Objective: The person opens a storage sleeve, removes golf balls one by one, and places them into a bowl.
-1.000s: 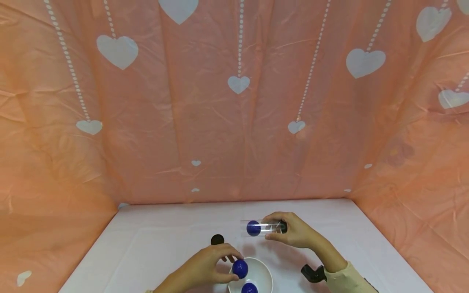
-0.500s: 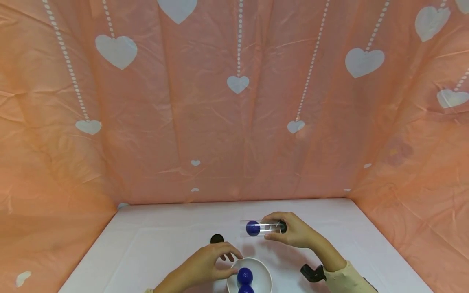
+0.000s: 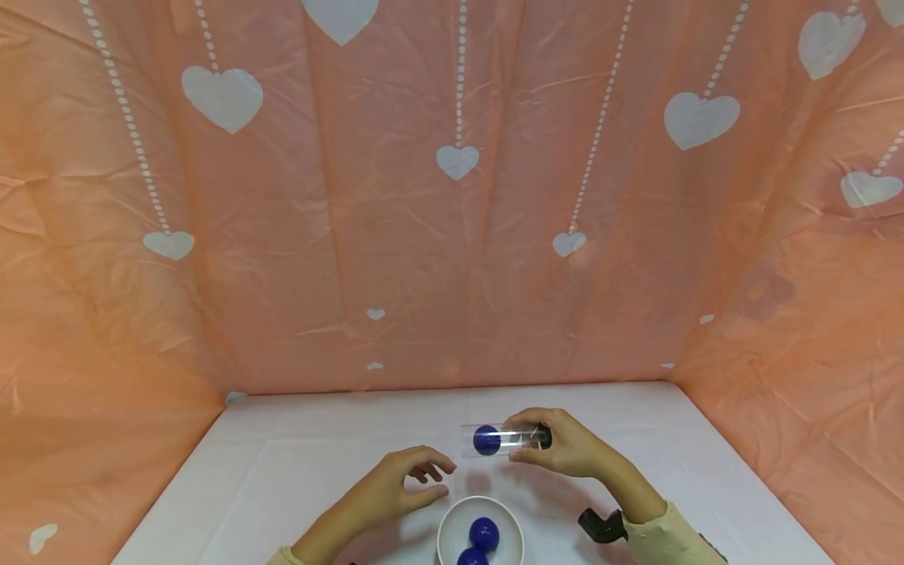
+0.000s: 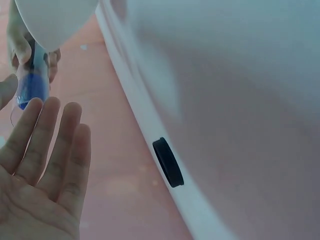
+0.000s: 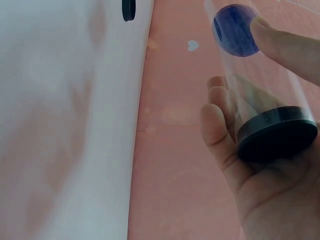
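Right hand (image 3: 565, 451) grips a clear tube (image 3: 497, 439), held level above the surface (image 3: 282, 471), fingers and thumb curled round the capped end. Black cap (image 5: 277, 135) sits on the end inside the palm; open end points toward the left hand. One blue ball (image 3: 486, 440) is inside the tube, near the open end. In the right wrist view a fingertip (image 5: 280, 42) lies on the tube wall right over that ball.

Left hand (image 3: 399, 490) is empty, fingers loosely spread and slightly bent, hovering just above the surface between the tube mouth and the bowl (image 3: 452, 530). Left wrist view shows the palm flat, fingers straight and side by side, touching nothing.

White bowl sits at the near edge, just below and between both hands, with two blue balls (image 3: 484, 534) in it, touching each other. The nearer one is cut off by the frame edge.

A loose black cap (image 4: 168, 162) lies flat on the surface; seen only in the wrist views, hidden behind the left hand in the head view.

Edges: pink heart-print sheet (image 3: 459, 235) walls off the back and both sides. Open surface to the left of the left hand and behind the tube up to the back edge. Right side also open past the right wrist.
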`<state>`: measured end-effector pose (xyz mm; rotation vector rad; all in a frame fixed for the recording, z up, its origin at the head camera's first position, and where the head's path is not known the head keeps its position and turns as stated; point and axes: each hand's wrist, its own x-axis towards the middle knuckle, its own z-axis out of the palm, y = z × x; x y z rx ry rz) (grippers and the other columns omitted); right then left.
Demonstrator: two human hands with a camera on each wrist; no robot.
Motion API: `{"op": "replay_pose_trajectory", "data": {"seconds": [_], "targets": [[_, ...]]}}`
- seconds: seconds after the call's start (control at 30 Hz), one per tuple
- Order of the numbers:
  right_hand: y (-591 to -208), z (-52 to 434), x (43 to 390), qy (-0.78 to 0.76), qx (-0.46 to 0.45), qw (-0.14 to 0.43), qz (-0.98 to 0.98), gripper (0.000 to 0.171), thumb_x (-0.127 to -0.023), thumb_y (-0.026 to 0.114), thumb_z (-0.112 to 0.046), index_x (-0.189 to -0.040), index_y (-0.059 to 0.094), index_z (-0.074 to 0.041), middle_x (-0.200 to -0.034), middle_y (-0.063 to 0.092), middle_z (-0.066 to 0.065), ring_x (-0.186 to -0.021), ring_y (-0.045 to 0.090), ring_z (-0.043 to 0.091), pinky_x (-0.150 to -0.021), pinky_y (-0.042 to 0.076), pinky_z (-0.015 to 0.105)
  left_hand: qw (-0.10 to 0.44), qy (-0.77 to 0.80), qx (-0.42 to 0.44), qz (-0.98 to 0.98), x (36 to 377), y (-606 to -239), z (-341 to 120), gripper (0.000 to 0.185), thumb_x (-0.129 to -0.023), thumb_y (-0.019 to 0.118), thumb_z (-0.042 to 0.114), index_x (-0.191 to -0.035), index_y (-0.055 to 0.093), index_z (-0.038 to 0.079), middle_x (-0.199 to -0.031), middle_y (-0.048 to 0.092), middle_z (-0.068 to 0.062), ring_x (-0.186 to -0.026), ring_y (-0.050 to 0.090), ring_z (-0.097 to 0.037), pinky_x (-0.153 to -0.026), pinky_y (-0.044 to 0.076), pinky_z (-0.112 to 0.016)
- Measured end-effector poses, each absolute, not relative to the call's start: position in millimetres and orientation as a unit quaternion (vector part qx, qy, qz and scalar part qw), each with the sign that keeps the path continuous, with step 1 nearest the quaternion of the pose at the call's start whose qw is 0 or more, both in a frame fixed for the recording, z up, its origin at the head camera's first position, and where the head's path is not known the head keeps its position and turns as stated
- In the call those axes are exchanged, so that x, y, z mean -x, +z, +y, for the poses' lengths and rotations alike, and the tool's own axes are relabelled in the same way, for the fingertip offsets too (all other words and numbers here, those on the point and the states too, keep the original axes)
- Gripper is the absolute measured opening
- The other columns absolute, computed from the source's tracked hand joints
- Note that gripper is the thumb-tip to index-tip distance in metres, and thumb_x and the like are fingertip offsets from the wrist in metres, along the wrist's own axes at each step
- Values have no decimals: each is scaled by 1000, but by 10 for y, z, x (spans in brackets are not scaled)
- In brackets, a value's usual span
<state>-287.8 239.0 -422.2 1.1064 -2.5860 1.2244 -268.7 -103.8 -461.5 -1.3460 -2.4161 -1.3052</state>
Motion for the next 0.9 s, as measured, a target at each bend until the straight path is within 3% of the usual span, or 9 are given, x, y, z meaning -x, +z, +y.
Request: {"op": "replay_pose_trajectory", "data": {"seconds": [0.33, 0.67, 0.9], "targets": [[-4231, 2389, 2880, 390, -365, 45, -844, 38, -93, 88, -28, -125, 76, -13, -113, 78, -3, -98, 73, 10, -88, 62, 30, 51, -435, 387, -811, 2737, -4584, -1047, 21, -102, 77, 19, -122, 74, 21, -113, 77, -9, -94, 70, -4, -84, 63, -33], [-4221, 2360, 2852, 384, -372, 51, -843, 40, -91, 89, -29, -125, 76, -13, -113, 79, 5, -98, 74, 15, -89, 61, 31, 59, -447, 352, -821, 2795, -4564, -972, 29, -101, 78, 26, -128, 72, 14, -113, 78, -7, -92, 72, -7, -85, 64, -35], [-4217, 2340, 2847, 379, -376, 54, -844, 39, -92, 88, -31, -125, 76, -14, -113, 79, 0, -98, 73, 11, -88, 61, 30, 72, -464, 345, -812, 2835, -4554, -908, 37, -101, 79, 27, -134, 70, 15, -118, 77, -9, -99, 75, -15, -88, 65, -38]]}}
